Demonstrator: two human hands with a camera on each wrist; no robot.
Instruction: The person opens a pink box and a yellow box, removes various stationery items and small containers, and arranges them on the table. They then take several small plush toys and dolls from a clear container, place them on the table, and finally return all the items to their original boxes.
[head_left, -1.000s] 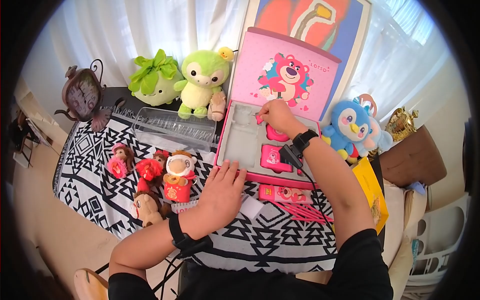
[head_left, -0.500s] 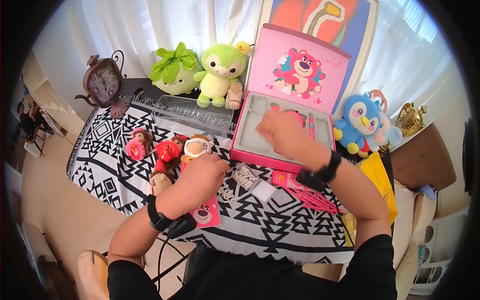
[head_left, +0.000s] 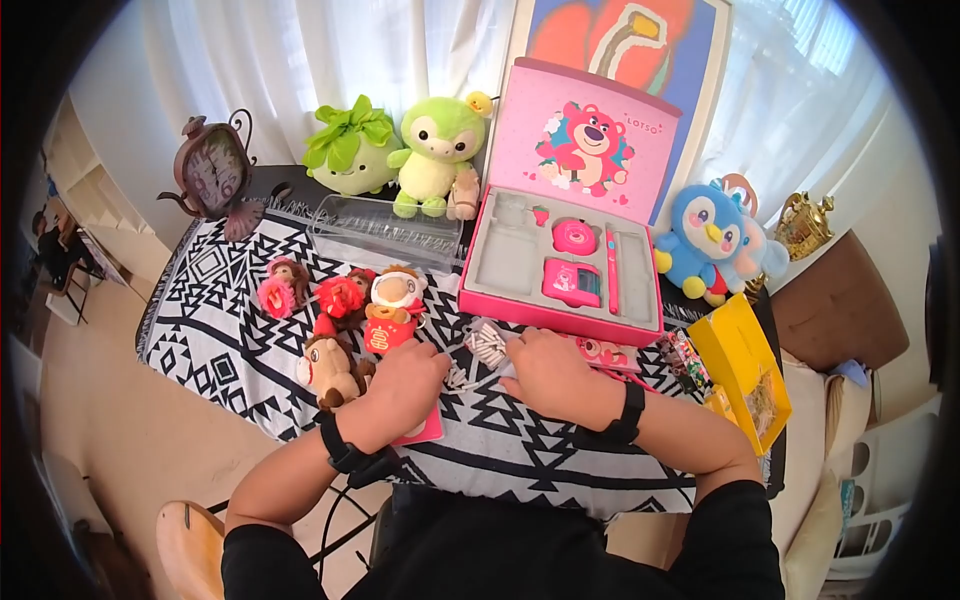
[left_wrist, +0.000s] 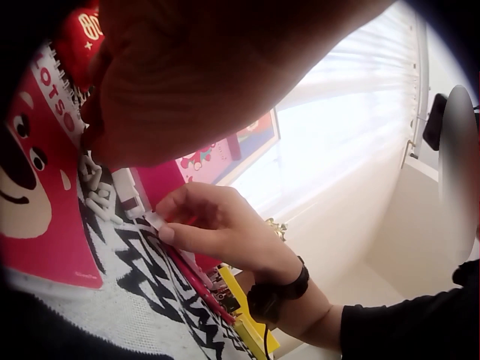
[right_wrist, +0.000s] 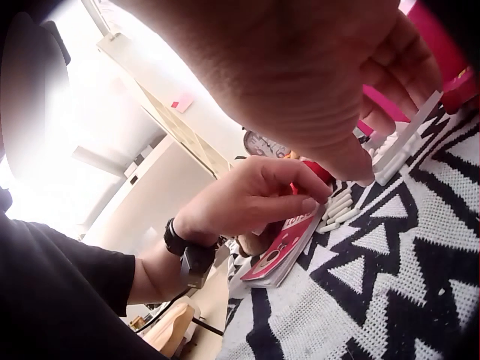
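Note:
My right hand point(head_left: 550, 370) pinches the edge of a small white box point(right_wrist: 403, 154) between thumb and fingers. Short white sticks point(head_left: 486, 343) fill part of that box. Just left of it, my left hand point(head_left: 405, 385) has its thumb and forefinger right at several loose white sticks point(right_wrist: 341, 210), with nothing visible held between them. Under the left wrist lies a pink bear notebook point(right_wrist: 281, 251). Behind both hands stands an open pink gift box point(head_left: 560, 318), with a strawberry-shaped piece point(head_left: 541, 215), a round pink case point(head_left: 574, 238) and a pink pen point(head_left: 612, 270) in its grey insert.
Small plush dolls point(head_left: 335, 370) sit left of the left hand. A clear plastic tray point(head_left: 390, 235) lies behind them. Green plush toys point(head_left: 440, 150), a clock point(head_left: 215, 170) and a blue penguin plush point(head_left: 705, 235) line the back. At right is a yellow box point(head_left: 740, 350).
My right hand has left the strawberry-shaped piece in the gift box and come forward to the small white box. My left hand has moved from the gift box's front edge to the loose sticks.

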